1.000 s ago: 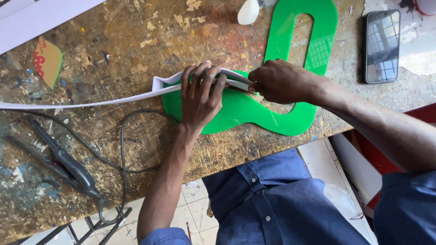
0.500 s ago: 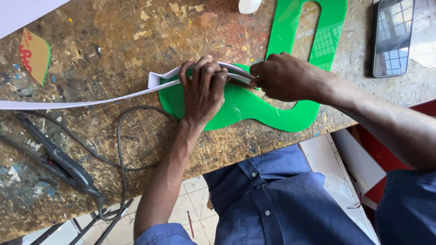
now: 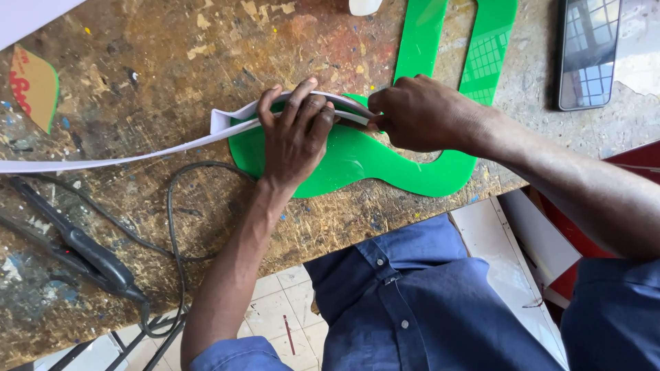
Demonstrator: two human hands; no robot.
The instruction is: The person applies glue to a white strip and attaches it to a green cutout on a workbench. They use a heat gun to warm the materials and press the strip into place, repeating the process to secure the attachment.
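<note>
— What have your hands got hold of?

— My left hand (image 3: 297, 134) lies flat over the curved end of the green plastic shape (image 3: 364, 161), fingers spread and pressing the white strip (image 3: 137, 154) against its edge. It is a press rather than a closed grasp. My right hand (image 3: 416, 113) is clenched on the same strip just to the right, pinching it where it wraps round the curve.

— Where does the strip run?

— From my hands it bends at a sharp fold just left of my fingertips, then trails off to the far left edge of the worktable (image 3: 172, 62), standing on its edge.

— And the green piece?

— Flat on the table near the front edge, its two arms reaching away from me toward the far side.

— Anything else around?

— A black corded tool (image 3: 89, 251) lies at the left, its cable (image 3: 172, 206) looping close to my left wrist. A dark phone (image 3: 588, 51) sits at the far right, well apart from my hands. A green-edged offcut (image 3: 33, 86) rests at the far left.
</note>
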